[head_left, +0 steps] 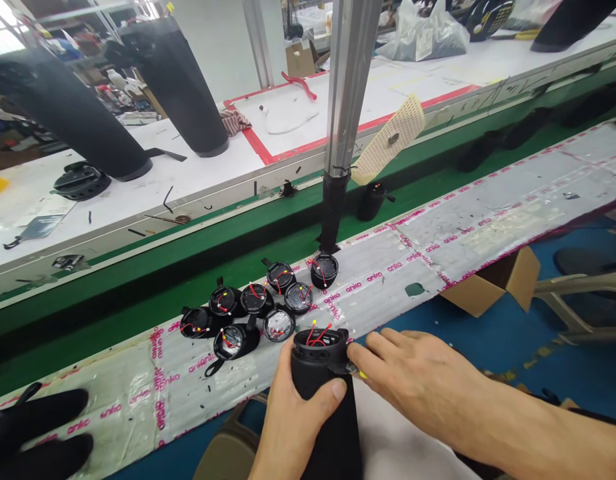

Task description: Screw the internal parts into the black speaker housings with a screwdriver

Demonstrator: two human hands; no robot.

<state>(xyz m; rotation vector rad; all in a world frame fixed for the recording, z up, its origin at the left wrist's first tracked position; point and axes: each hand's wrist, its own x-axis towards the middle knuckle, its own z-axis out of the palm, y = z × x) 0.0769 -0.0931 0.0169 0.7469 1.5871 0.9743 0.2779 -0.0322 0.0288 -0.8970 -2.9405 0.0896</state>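
My left hand (301, 413) is wrapped round a black cylindrical speaker-like housing (338, 433), its thumb across the front. The housing stands roughly upright with its open top towards me. Red wires (317, 339) with small red and yellow ends stick up from the ringed rim. At the rim's right side, my right hand (413, 373) is closed on a small tool (344, 367) with a grey metal tip and a bit of yellow. Most of that tool is hidden by the fingers, so its exact kind is unclear. Its tip touches or nearly touches the housing just below the rim.
Several short black cylinders (257, 300) with wires stand on the plastic-covered ledge (378, 287) ahead. A metal post (351, 93) rises behind them beside a green conveyor (208, 247). Tall black cylinders (181, 87) stand on the white bench; a cardboard box (481, 293) is at right.
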